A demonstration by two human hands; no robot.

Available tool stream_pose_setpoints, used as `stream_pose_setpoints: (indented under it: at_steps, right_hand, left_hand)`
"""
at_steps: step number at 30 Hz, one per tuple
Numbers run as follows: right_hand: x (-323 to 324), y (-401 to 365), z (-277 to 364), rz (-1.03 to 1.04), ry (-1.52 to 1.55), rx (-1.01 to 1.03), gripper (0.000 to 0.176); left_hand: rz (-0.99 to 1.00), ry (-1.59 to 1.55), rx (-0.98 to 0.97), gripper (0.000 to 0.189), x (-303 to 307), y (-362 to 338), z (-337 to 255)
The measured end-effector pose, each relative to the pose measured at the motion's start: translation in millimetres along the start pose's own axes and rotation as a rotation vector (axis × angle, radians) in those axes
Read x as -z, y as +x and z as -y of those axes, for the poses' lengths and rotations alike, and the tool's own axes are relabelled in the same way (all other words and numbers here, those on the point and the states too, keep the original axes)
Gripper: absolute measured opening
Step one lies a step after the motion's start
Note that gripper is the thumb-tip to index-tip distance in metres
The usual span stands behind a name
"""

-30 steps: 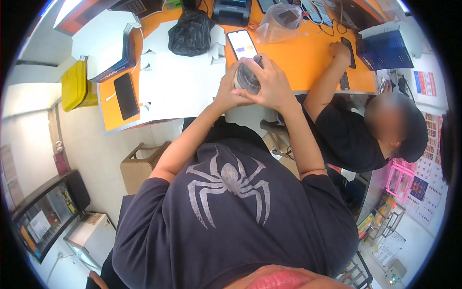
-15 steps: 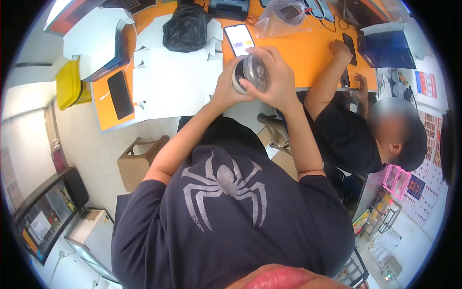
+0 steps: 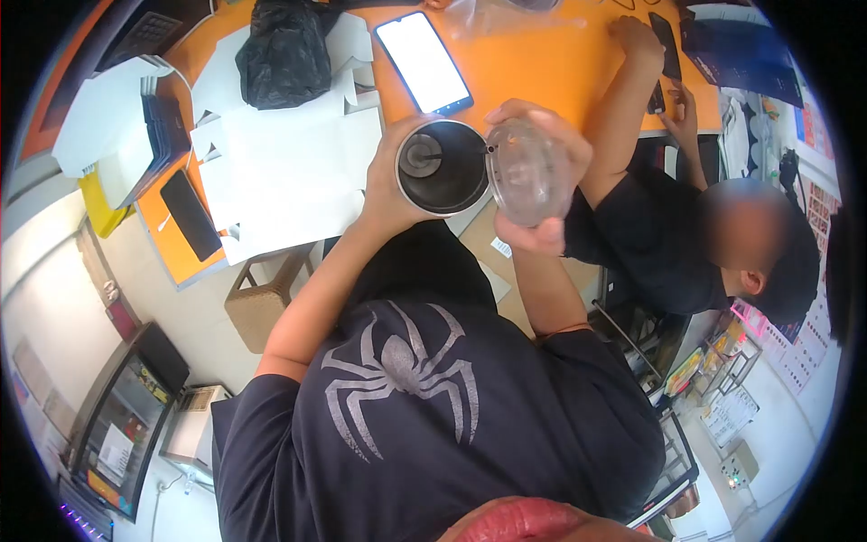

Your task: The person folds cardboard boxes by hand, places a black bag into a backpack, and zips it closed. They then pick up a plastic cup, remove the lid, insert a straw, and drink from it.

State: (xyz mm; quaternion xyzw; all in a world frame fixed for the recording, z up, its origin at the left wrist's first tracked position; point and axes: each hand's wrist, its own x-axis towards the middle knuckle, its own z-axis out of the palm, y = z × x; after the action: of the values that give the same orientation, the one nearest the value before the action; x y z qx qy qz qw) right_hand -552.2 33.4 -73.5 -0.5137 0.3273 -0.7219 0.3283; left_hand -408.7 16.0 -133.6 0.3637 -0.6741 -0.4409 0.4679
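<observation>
My left hand point(image 3: 386, 181) is closed around a cup point(image 3: 461, 188) with a pale rim and a dark inside, its open mouth facing me. A small round greyish piece with a dark centre shows inside the cup. My right hand point(image 3: 571, 152) grips a clear round lid point(image 3: 531, 176) by its edge, tilted up at the right of the rim. Lid and rim meet in this view. Just beyond the cup lies a phone point(image 3: 423, 63) with a lit white screen.
White flattened card point(image 3: 280, 163) covers the left of the orange table point(image 3: 515, 68), with a black plastic bag point(image 3: 287, 59) on it. Another phone point(image 3: 190, 215) lies at the left edge. At right sits a person in a black shirt point(image 3: 664, 239), hands near phones. A stool point(image 3: 262, 303) stands below.
The lid has come off the cup's mouth and moved right in my right hand. The cup now tips toward me, showing its inside. My view has shifted closer to the table.
</observation>
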Motion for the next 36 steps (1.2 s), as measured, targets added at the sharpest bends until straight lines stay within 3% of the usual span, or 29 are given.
stream_pose_setpoints:
  at_steps: [3,6,10,14,19,22,31,36]
  right_hand:
    - [8.1,7.9,5.7,-0.07,0.249,-0.131,0.074]
    - [24.8,3.4,7.9,-0.369,0.305,-0.304,0.071]
    - [54.7,-20.4,-16.1,-0.552,0.046,-0.59,0.06]
    - [76.7,-56.2,-59.8,-0.42,-0.284,-0.501,0.053]
    - [70.8,-73.6,-74.5,-0.318,-0.632,-0.42,0.059]
    - [77.5,-81.1,-88.3,-0.251,-0.872,-0.24,0.065]
    - [65.0,-73.9,-78.6,-0.206,-1.128,-0.254,0.071]
    - [66.1,-20.3,-68.1,-0.322,-0.975,-0.108,0.065]
  left_hand:
    - [-0.012,-0.01,-0.011,0.088,-1.4,0.1,1.5]
    - [0.013,-0.016,-0.021,0.087,0.3,3.0,-1.3]
    - [0.009,-0.005,-0.029,0.088,0.6,2.3,-4.2]
    - [0.013,0.002,-0.012,0.09,0.6,1.2,-3.6]
    - [0.01,0.004,-0.018,0.094,-0.5,-1.0,-0.2]
    - [0.036,0.015,-0.012,0.095,-0.1,-2.3,2.1]
    - [0.067,0.014,0.038,0.097,2.2,-4.0,5.0]
    - [0.012,-0.039,0.067,0.087,-0.4,-2.8,-4.2]
